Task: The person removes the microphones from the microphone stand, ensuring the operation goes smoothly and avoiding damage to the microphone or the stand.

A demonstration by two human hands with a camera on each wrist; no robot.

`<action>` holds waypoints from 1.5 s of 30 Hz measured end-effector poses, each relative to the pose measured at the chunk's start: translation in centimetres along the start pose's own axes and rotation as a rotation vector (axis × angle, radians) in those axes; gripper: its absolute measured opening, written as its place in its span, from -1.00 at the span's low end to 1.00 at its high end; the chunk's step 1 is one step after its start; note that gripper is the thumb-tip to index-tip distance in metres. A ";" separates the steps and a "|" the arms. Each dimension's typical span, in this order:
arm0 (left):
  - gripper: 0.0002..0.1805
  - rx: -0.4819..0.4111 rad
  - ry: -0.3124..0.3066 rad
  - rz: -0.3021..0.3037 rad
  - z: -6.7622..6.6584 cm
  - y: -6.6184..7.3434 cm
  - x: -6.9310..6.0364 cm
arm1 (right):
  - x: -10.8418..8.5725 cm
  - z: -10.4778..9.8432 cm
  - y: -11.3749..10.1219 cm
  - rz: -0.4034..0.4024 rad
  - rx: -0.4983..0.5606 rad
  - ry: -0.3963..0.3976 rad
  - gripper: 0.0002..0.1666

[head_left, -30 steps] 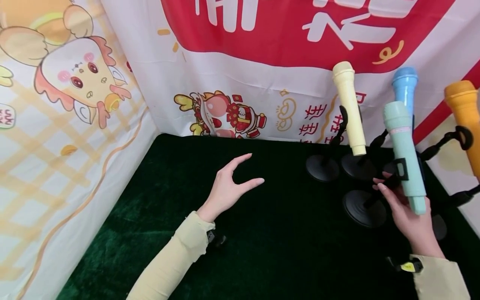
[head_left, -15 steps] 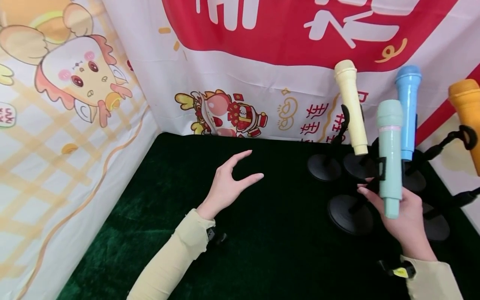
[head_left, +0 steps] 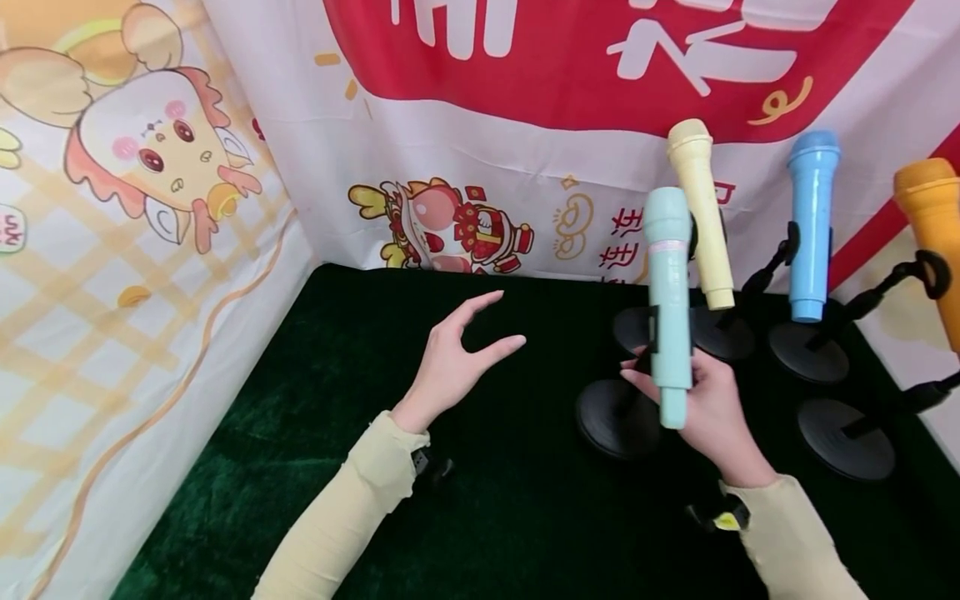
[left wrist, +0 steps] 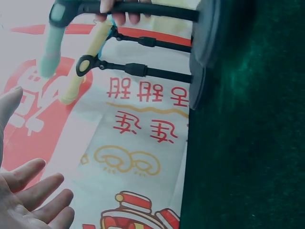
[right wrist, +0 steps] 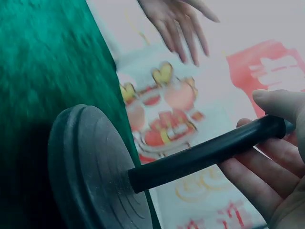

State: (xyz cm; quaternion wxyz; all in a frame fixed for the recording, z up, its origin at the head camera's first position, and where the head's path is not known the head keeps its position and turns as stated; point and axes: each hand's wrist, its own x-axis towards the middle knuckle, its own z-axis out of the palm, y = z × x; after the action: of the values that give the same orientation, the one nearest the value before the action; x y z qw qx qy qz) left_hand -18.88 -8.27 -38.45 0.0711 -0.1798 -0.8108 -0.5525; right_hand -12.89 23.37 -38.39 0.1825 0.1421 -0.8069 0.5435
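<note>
- While gripping the black stand (right wrist: 205, 155) with the right hand (head_left: 712, 412), holds the mint microphone (head_left: 670, 300) above the tabletop (head_left: 510, 517), in front of the yellow microphone (head_left: 707, 217).
- Holds the left hand (head_left: 450, 358) apart (spread in a loose C).

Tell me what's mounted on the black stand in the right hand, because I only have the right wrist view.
Observer: A mint-green microphone is mounted on the black stand in the right hand.
Operator: Are other microphones nearby?
Observer: Yes, the head view shows three more: a yellow microphone, a blue microphone and an orange microphone.
Operator: Which looks nearest to the mint-green microphone there?
Observer: The yellow microphone; the mint-green microphone slightly overlaps its edge in that view.
</note>
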 end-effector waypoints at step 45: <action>-0.40 -0.310 -0.132 -0.145 1.6 6.1 5.5 | 2.6 8.7 0.5 0.049 0.299 -0.257 -0.62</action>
State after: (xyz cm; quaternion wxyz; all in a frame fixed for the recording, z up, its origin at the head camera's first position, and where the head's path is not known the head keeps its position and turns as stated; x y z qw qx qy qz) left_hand -21.61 -3.66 -32.06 -0.0507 -0.1655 -0.7298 -0.6614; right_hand -16.62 15.38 -40.64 0.0414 0.2162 -0.7371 0.6390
